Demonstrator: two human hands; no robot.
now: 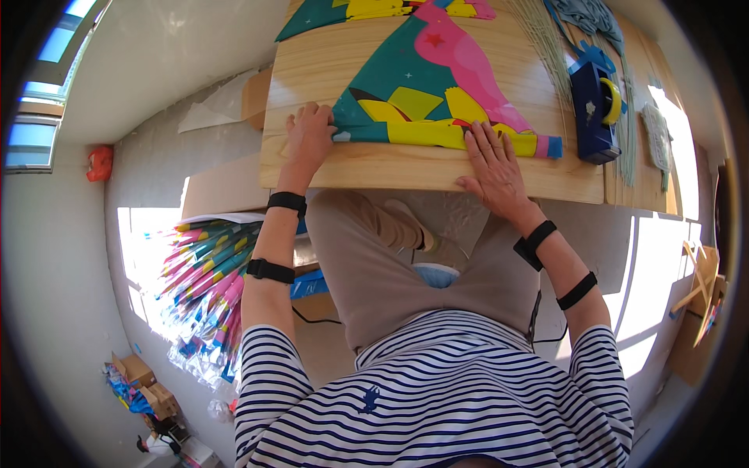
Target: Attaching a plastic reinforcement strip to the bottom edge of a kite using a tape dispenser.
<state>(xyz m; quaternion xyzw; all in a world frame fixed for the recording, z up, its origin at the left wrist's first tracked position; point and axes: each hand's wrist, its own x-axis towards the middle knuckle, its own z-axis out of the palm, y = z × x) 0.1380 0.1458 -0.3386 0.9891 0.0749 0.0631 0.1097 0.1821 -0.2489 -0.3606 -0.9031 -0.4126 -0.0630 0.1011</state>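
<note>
A triangular printed kite in green, pink and yellow lies flat on the wooden table, its long yellow edge toward me. My left hand is at the kite's left corner, fingers curled and closed on the edge there; the fingertips are partly hidden. Flat on the right part of the near edge rests my right hand, its fingers spread and holding nothing. Beyond it the edge ends in a pink and blue strip.
A blue tape dispenser with yellow tape stands at the right. Thin pale rods lie beside it, near a grey-blue cloth. Another printed piece is at the table's far side. Many rolled colourful bundles are heaped low on my left.
</note>
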